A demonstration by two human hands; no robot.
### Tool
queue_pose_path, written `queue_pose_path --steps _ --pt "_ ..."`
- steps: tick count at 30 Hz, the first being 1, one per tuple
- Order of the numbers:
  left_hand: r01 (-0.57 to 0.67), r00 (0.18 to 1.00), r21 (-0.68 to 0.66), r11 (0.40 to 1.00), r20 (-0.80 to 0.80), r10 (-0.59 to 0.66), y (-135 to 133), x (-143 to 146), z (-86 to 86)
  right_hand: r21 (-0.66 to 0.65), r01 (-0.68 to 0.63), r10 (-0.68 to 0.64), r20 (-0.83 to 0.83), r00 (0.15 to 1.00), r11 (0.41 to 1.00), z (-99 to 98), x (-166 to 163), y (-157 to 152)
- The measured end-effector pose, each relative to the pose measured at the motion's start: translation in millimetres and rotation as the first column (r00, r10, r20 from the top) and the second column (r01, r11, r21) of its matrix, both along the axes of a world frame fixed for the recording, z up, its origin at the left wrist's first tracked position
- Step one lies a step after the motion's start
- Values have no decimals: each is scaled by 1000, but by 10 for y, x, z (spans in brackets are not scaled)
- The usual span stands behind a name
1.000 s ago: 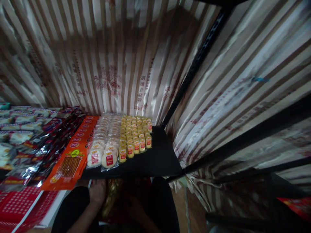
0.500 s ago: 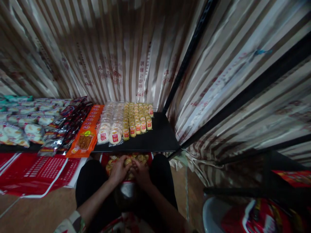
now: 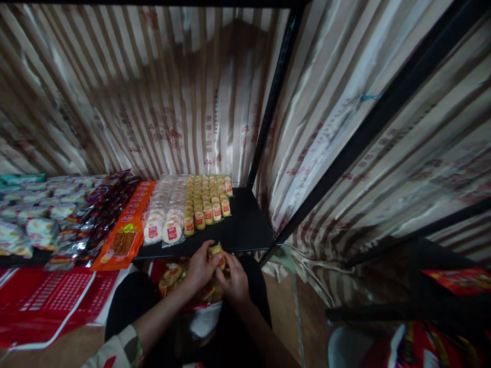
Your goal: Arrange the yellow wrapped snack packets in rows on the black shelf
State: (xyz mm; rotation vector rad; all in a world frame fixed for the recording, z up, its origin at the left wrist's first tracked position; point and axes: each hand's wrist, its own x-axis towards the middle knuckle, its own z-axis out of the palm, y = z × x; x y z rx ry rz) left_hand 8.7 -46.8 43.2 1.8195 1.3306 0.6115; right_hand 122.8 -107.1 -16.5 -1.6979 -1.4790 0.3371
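A black shelf (image 3: 245, 230) carries rows of packets: orange packs (image 3: 125, 232) toward its left, round cakes (image 3: 164, 217), then small yellow snacks (image 3: 205, 199) near the right edge. Just below the front edge, left hand (image 3: 199, 266) and right hand (image 3: 235, 281) together pinch one yellow snack (image 3: 217, 251), fingers closed narrowly around it

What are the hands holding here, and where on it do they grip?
Both the left hand and right hand hold one small yellow snack packet, fingers pinching its lower sides.
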Motion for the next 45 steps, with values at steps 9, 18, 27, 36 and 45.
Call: queue_pose_path --steps 9,18,27,36,45 --pt "32 943 64 997 329 -51 336 693 177 82 183 -177 -81 981 980 289 609 555" --pt "127 988 343 930 -123 -90 831 1193 273 11 271 -270 -57 961 963 309 1091 1450" --pt "409 859 459 789 -486 -163 1125 1293 266 -99 242 -241 24 970 965 310 1292 1994" --pt "430 789 316 846 -586 -183 1360 1411 293 -70 185 -188 -36 982 980 115 1329 2352" --pt "411 780 304 859 -606 -158 1399 1381 283 -57 212 -211 20 977 976 51 1310 2478"
